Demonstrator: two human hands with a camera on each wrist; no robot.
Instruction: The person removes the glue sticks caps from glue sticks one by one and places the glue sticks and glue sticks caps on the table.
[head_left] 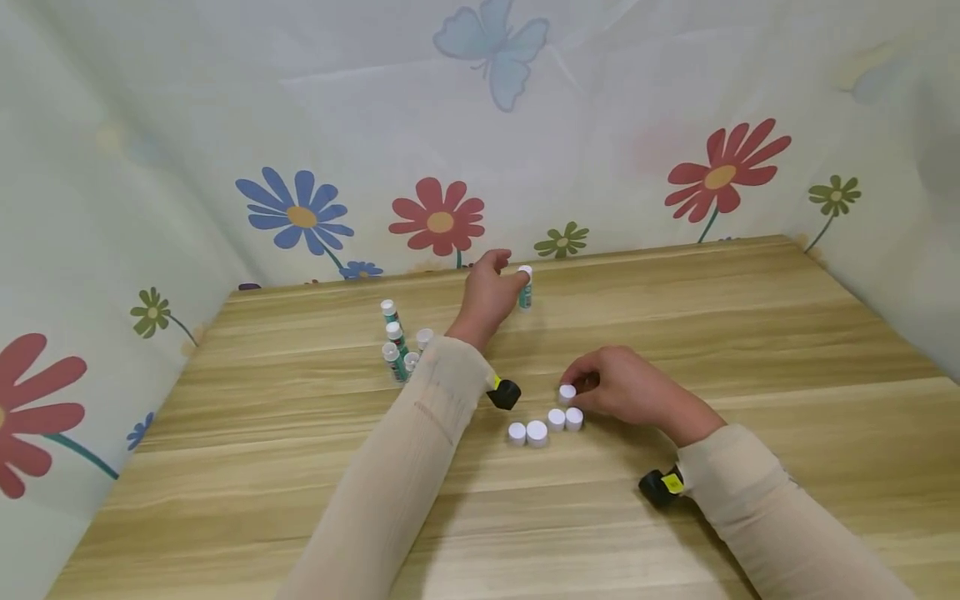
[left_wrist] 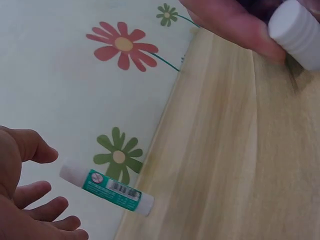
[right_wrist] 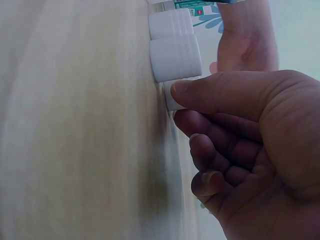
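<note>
A glue stick [head_left: 526, 293] with a green label and white ends stands upright toward the back of the table. My left hand [head_left: 489, 292] is right beside it, thumb and fingers spread apart; in the left wrist view the thumb is near the white end of the glue stick [left_wrist: 112, 190], with a gap between. Lower on the right, my right hand [head_left: 626, 385] pinches a small white cap [head_left: 567, 395] between thumb and index finger, low over the table. Several more white caps [head_left: 537, 434] stand in front of it, a pair of them close together [head_left: 557, 420].
Several green-labelled glue sticks [head_left: 394, 364] stand in a cluster left of my left forearm, partly hidden by the sleeve [head_left: 420, 425]. The wood-grain table [head_left: 225, 467] ends at a flower-patterned backdrop [head_left: 600, 158] behind and along the left.
</note>
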